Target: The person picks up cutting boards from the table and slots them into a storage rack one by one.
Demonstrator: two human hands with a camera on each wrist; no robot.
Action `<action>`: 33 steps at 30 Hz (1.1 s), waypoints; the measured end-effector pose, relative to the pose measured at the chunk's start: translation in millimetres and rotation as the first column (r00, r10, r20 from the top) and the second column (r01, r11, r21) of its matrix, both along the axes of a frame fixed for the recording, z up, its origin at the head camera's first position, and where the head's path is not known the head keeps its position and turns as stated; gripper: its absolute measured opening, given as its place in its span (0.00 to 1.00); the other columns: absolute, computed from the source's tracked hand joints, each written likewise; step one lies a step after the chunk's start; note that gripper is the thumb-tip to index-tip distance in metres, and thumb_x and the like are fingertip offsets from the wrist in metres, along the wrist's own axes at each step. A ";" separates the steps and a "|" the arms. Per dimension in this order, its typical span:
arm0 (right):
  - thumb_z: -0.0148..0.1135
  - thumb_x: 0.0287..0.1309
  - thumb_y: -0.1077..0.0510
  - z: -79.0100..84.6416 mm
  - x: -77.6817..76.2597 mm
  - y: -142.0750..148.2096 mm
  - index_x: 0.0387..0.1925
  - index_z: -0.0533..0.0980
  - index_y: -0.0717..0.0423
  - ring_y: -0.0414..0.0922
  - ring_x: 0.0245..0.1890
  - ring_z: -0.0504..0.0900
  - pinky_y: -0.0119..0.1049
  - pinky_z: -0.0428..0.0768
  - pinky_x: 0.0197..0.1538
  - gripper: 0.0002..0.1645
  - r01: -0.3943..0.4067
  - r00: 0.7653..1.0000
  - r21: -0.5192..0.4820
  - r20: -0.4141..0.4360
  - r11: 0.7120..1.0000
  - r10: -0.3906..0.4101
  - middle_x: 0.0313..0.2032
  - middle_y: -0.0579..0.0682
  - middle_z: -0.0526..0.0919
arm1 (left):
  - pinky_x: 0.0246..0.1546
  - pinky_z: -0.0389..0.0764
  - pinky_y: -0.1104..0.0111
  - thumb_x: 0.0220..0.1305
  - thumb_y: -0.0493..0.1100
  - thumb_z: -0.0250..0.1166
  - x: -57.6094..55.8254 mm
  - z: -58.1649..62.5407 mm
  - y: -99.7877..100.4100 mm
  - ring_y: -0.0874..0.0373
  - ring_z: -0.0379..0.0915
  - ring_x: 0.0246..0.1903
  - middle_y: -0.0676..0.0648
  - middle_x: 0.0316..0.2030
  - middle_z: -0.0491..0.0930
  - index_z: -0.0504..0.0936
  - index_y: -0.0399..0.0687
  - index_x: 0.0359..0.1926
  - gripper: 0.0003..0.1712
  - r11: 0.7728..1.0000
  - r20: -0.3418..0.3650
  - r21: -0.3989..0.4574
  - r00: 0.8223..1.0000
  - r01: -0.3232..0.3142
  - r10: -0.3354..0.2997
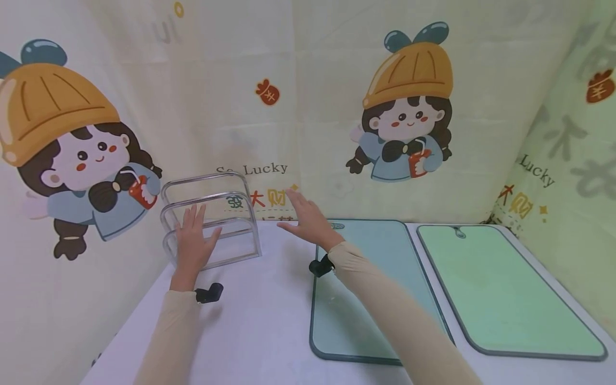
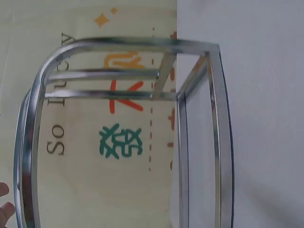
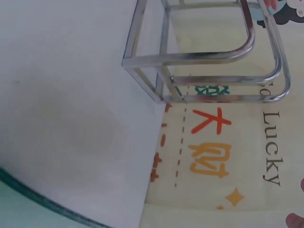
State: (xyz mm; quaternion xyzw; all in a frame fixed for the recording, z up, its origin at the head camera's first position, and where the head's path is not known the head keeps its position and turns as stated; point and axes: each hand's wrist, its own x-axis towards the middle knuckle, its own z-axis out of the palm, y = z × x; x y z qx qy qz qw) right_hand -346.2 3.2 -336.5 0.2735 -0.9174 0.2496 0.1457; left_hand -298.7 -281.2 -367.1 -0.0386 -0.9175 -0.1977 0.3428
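Observation:
A shiny metal rack [image 1: 221, 196] with several bent, round-cornered bars stands at the back left of the white surface. My left hand [image 1: 193, 243] is at its left front, fingers spread and fairly straight, overlapping the bars in the head view. In the left wrist view, two fingertips [image 2: 6, 211] show just beside the rack's curved bar [image 2: 29, 156]. To the right of the rack, my right hand [image 1: 310, 220] hovers with extended fingers and thumb apart, holding nothing. The right wrist view shows the rack [image 3: 204, 58] some way from the right fingertips [image 3: 295, 221].
A blue-green board [image 1: 366, 310] with a dark rim lies under my right forearm. Beside it on the right lies a light green board [image 1: 510, 289]. Patterned cloth [image 1: 317, 123] hangs behind and along both sides of the white table [image 1: 260, 331].

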 end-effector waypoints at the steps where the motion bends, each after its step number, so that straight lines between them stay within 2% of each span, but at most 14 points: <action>1: 0.63 0.54 0.40 -0.2 -1.0 -2.5 0.73 0.45 0.46 0.49 0.69 0.60 0.50 0.63 0.69 0.53 -0.009 1.000 -0.023 0.019 1.000 0.010 0.71 0.47 0.56 | 0.64 0.44 0.32 0.60 0.46 0.62 0.3 -0.1 -3.7 0.35 0.45 0.70 0.31 0.69 0.54 0.57 0.38 0.69 0.40 1.000 -0.005 0.013 1.000 -0.003 0.003; 5: 0.66 0.53 0.43 -1.2 -5.4 -10.2 0.73 0.46 0.46 0.49 0.67 0.65 0.49 0.67 0.66 0.54 -0.045 0.989 -0.149 0.131 0.988 0.065 0.71 0.48 0.57 | 0.66 0.45 0.36 0.60 0.45 0.62 1.9 -0.2 -18.8 0.37 0.45 0.70 0.32 0.69 0.53 0.55 0.39 0.70 0.40 0.996 -0.008 0.085 1.000 -0.001 0.002; 9: 0.68 0.51 0.44 -3.9 -11.4 -15.7 0.73 0.46 0.44 0.50 0.64 0.69 0.49 0.70 0.64 0.55 -0.033 0.965 -0.295 0.240 0.955 0.107 0.69 0.49 0.60 | 0.67 0.49 0.40 0.61 0.44 0.62 2.8 -0.3 -30.9 0.37 0.45 0.70 0.33 0.70 0.52 0.54 0.40 0.71 0.41 0.990 0.005 0.142 1.000 -0.004 0.004; 13: 0.69 0.50 0.47 -6.0 -16.0 -20.7 0.72 0.48 0.43 0.51 0.65 0.68 0.50 0.70 0.63 0.54 -0.021 0.950 -0.397 0.277 0.918 0.142 0.69 0.49 0.61 | 0.67 0.53 0.42 0.61 0.43 0.63 2.7 -1.4 -39.3 0.38 0.46 0.70 0.34 0.70 0.52 0.53 0.41 0.71 0.42 0.983 0.010 0.184 1.000 -0.021 0.020; 18: 0.69 0.51 0.48 -6.0 -17.7 -26.7 0.72 0.51 0.44 0.50 0.69 0.61 0.52 0.67 0.66 0.52 -0.050 0.938 -0.450 0.284 0.892 0.196 0.70 0.49 0.60 | 0.68 0.53 0.44 0.61 0.42 0.63 1.4 -3.9 -46.6 0.40 0.46 0.71 0.35 0.71 0.51 0.52 0.43 0.71 0.42 0.963 -0.006 0.264 0.998 -0.051 0.055; 23: 0.69 0.50 0.47 -9.0 -20.2 -34.4 0.71 0.54 0.45 0.47 0.70 0.60 0.48 0.71 0.63 0.50 -0.056 0.924 -0.446 0.314 0.893 0.216 0.70 0.47 0.60 | 0.69 0.53 0.45 0.62 0.42 0.63 1.0 -8.1 -51.6 0.40 0.47 0.70 0.35 0.70 0.51 0.49 0.44 0.72 0.43 0.931 -0.029 0.361 0.997 -0.059 0.074; 27: 0.70 0.49 0.46 -12.7 -24.8 -41.4 0.71 0.54 0.48 0.48 0.70 0.60 0.48 0.70 0.64 0.51 -0.045 0.913 -0.433 0.348 0.900 0.213 0.70 0.45 0.60 | 0.68 0.55 0.45 0.63 0.44 0.61 1.7 -11.0 -57.7 0.40 0.49 0.69 0.35 0.70 0.52 0.48 0.45 0.73 0.43 0.893 -0.020 0.448 0.998 -0.044 0.060; 29: 0.70 0.49 0.47 -14.1 -26.6 -44.5 0.71 0.55 0.50 0.48 0.70 0.60 0.49 0.68 0.66 0.51 -0.032 0.901 -0.452 0.373 0.891 0.222 0.70 0.46 0.61 | 0.68 0.54 0.46 0.64 0.45 0.60 2.2 -11.6 -61.7 0.40 0.47 0.70 0.35 0.70 0.50 0.45 0.46 0.73 0.44 0.861 0.011 0.507 1.000 -0.031 0.029; 31: 0.70 0.50 0.50 -15.5 -28.0 -47.5 0.70 0.55 0.51 0.48 0.70 0.60 0.49 0.67 0.67 0.50 -0.022 0.885 -0.490 0.396 0.871 0.245 0.69 0.47 0.62 | 0.70 0.51 0.47 0.65 0.45 0.59 1.8 -12.1 -66.6 0.42 0.46 0.71 0.37 0.72 0.48 0.44 0.48 0.74 0.44 0.814 0.041 0.581 0.999 -0.012 -0.014; 33: 0.70 0.50 0.53 -17.5 -29.2 -50.2 0.70 0.55 0.51 0.48 0.70 0.60 0.48 0.67 0.67 0.49 -0.013 0.868 -0.525 0.417 0.851 0.270 0.69 0.48 0.62 | 0.71 0.48 0.50 0.66 0.46 0.57 1.0 -12.4 -71.0 0.44 0.43 0.72 0.40 0.73 0.45 0.42 0.51 0.74 0.43 0.747 0.075 0.665 0.995 -0.001 -0.066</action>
